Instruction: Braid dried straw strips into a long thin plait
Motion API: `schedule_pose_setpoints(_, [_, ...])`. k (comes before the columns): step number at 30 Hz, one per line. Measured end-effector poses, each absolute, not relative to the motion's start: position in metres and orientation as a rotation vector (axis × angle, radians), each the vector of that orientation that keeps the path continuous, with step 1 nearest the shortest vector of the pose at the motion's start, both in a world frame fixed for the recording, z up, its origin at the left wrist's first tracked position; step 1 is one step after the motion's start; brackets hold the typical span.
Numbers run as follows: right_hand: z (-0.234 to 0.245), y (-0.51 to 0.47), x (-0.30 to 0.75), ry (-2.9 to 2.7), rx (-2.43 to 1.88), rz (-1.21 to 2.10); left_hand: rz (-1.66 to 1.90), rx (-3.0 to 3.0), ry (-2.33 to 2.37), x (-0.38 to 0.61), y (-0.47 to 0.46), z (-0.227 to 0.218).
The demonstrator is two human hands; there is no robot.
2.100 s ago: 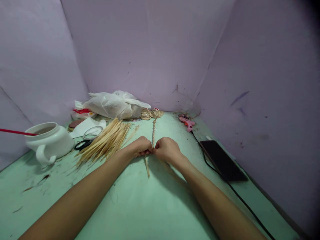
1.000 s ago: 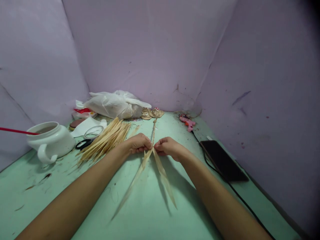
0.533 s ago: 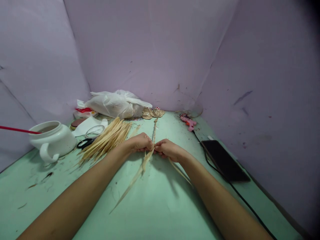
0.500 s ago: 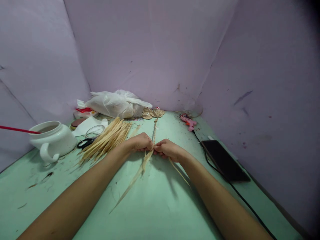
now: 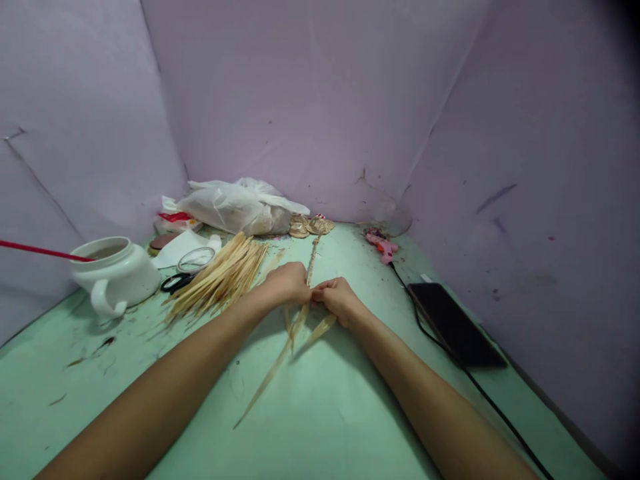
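A thin braid (image 5: 311, 261) of pale dried fibre runs from the back of the table toward me. At its near end my left hand (image 5: 291, 285) and my right hand (image 5: 336, 298) meet, both closed with fingertips pinched on the strands. Loose fibre strips (image 5: 273, 373) hang below my hands and trail toward me over the table. One shorter strip (image 5: 320, 328) droops under my right hand. The exact crossing of the strands is hidden behind my fingers. Left of my hands lies a bundle of straw-coloured strips (image 5: 220, 277).
At the left stand a white pot (image 5: 123, 277) with a red stick, black-handled scissors (image 5: 175, 283) and a tape roll (image 5: 196, 259). Behind are a white plastic bag (image 5: 235, 207) and woven discs (image 5: 299, 228). A pink glue gun (image 5: 384, 247), its cable and a phone (image 5: 456, 325) lie right.
The strip that stretched right under my right forearm now hangs down to the left. My left hand has turned further over the braid, and the view has shifted slightly.
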State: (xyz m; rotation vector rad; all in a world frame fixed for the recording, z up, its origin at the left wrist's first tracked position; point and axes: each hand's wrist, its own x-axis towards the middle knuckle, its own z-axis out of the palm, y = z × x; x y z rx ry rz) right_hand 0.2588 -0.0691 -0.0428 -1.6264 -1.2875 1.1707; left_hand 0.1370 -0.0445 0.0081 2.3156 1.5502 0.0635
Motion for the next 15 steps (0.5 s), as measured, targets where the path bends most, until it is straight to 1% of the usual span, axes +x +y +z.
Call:
schedule_pose_setpoints(4, [-0.036,-0.073,0.253,-1.169,-1.559,1.193,-0.023,2.331,1.638,0.138,-0.054,0.023])
schedule_pose_setpoints(8, [-0.035,-0.074,0.251,-0.943,-1.504,1.328,0.059,2.410,1.672,0.150,-0.075,0.022])
schedule_pose_setpoints(12, [-0.040,-0.070,0.255,-0.757,-1.540,1.448,0.114,2.468,1.587,0.164,-0.091,0.015])
schedule_pose_setpoints(15, [-0.037,-0.070,0.261,-0.816,-1.469,1.557,0.126,2.392,1.485,0.158,-0.081,0.017])
